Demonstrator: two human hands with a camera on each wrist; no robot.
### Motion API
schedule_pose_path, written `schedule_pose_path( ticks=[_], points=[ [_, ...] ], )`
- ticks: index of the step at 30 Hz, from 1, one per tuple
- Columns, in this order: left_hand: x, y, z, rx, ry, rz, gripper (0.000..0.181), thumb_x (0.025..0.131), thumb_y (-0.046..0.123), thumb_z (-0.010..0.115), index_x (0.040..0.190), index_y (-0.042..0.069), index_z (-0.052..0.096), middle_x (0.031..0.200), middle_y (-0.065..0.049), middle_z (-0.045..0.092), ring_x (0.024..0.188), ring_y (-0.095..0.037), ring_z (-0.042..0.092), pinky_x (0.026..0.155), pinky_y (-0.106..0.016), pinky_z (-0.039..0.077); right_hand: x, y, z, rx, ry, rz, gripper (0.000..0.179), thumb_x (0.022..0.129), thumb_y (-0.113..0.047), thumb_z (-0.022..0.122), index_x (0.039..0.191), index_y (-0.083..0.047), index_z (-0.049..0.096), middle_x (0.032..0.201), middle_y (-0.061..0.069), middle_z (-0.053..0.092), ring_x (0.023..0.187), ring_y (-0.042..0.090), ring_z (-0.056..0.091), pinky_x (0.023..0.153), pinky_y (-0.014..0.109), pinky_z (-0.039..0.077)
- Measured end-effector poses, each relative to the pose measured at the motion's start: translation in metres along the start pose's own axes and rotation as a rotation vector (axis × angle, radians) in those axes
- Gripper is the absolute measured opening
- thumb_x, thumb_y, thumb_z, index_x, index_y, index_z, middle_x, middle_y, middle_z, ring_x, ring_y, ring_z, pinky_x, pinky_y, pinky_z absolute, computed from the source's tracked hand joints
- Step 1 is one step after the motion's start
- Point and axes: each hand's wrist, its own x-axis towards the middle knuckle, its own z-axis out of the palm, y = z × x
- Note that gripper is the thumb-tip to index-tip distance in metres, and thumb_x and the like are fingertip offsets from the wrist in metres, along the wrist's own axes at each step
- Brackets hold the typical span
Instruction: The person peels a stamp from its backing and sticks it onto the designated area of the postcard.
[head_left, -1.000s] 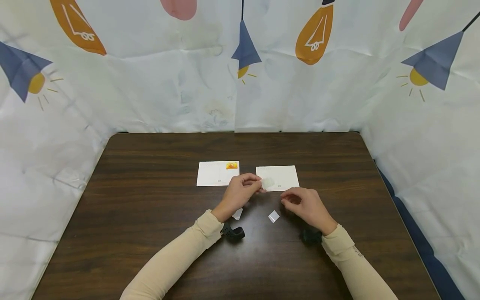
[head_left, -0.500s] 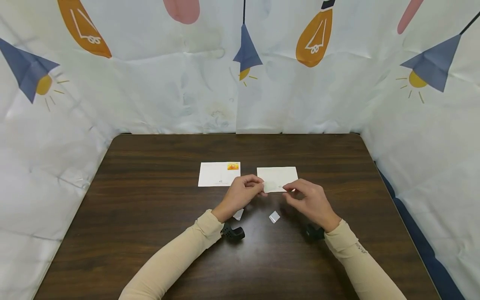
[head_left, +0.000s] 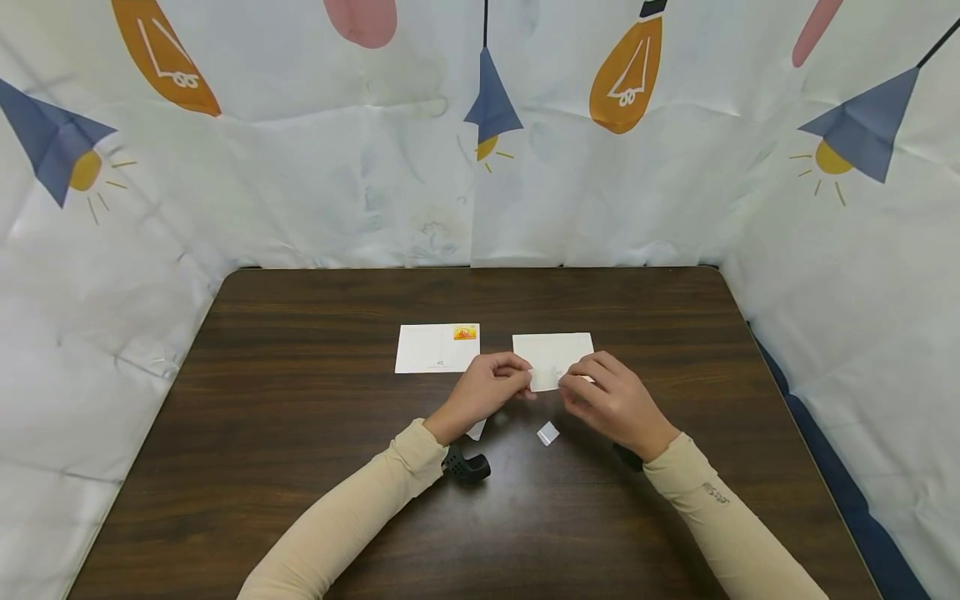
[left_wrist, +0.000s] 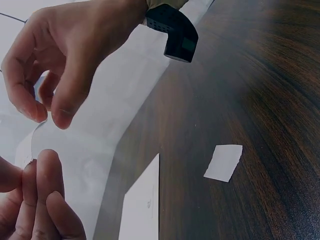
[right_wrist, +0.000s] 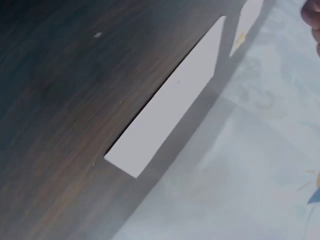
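In the head view my left hand (head_left: 491, 385) and right hand (head_left: 617, 404) meet low over the front edge of a blank white card (head_left: 552, 344). Between their fingertips stretches a small, thin, pale piece with a toothed edge (left_wrist: 25, 148), best seen in the left wrist view. Left thumb and fingers pinch one end of it; the right thumb and fingertips hold the opposite end. Left of the blank card lies another white card (head_left: 427, 348) with an orange stamp (head_left: 465, 332) in its upper right corner. The right wrist view shows both cards, with fingertips at its top right edge.
A small white paper square (head_left: 548, 433) lies on the dark wooden table (head_left: 315, 467) in front of the hands. Another white scrap (head_left: 477, 430) is partly hidden by the left wrist. A white patterned curtain (head_left: 375, 183) encloses the far side and flanks.
My right hand has moved in toward the left and taken the free end of the pale piece, which the left hand was holding alone. The left hand stays nearly still.
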Motion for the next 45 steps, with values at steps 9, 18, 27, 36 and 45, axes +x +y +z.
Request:
schedule_pose_path(
  ticks=[9, 18, 27, 36, 45],
  points=[
    [0.001, -0.002, -0.002, 0.013, -0.055, -0.001, 0.023, 0.098, 0.012, 0.061, 0.111, -0.002, 0.073, 0.093, -0.025, 0.077, 0.096, -0.046, 0.074, 0.092, -0.059, 0.059, 0.000, 0.001, 0.003, -0.138, -0.040, -0.147, 0.022, 0.104, -0.008, 0.050, 0.095, -0.008, 0.070, 0.093, 0.005, 0.071, 0.086, 0.025, 0.064, 0.076, 0.036, 0.056],
    [0.003, -0.005, -0.002, 0.041, -0.057, -0.016, 0.025, 0.099, 0.015, 0.064, 0.114, -0.003, 0.073, 0.081, -0.006, 0.078, 0.079, -0.017, 0.075, 0.083, -0.047, 0.062, 0.002, 0.001, 0.002, -0.124, -0.021, -0.196, 0.016, 0.105, -0.007, 0.055, 0.097, -0.006, 0.069, 0.094, 0.005, 0.071, 0.086, 0.024, 0.064, 0.073, 0.037, 0.057],
    [0.005, -0.011, 0.001, 0.040, -0.088, -0.043, 0.018, 0.099, 0.015, 0.064, 0.109, 0.003, 0.074, 0.079, -0.005, 0.079, 0.090, -0.038, 0.077, 0.081, -0.045, 0.062, 0.000, 0.002, 0.003, -0.134, -0.042, -0.220, 0.019, 0.105, -0.008, 0.055, 0.097, -0.007, 0.071, 0.093, 0.004, 0.071, 0.087, 0.023, 0.064, 0.076, 0.035, 0.058],
    [0.006, -0.012, 0.000, 0.070, -0.083, -0.027, 0.019, 0.098, 0.013, 0.064, 0.108, 0.000, 0.074, 0.088, -0.012, 0.080, 0.083, -0.030, 0.079, 0.060, -0.023, 0.050, -0.001, 0.002, 0.004, -0.124, -0.083, -0.245, 0.016, 0.103, -0.004, 0.058, 0.097, -0.006, 0.073, 0.092, 0.003, 0.072, 0.088, 0.021, 0.065, 0.080, 0.033, 0.058],
    [0.008, -0.014, 0.001, 0.116, -0.089, 0.010, 0.020, 0.099, 0.012, 0.062, 0.108, -0.001, 0.074, 0.092, -0.017, 0.080, 0.089, -0.042, 0.077, 0.059, -0.020, 0.047, -0.005, 0.003, 0.004, -0.134, -0.116, -0.227, 0.016, 0.104, -0.007, 0.059, 0.097, -0.005, 0.073, 0.090, 0.002, 0.073, 0.088, 0.021, 0.066, 0.080, 0.033, 0.059]
  ],
)
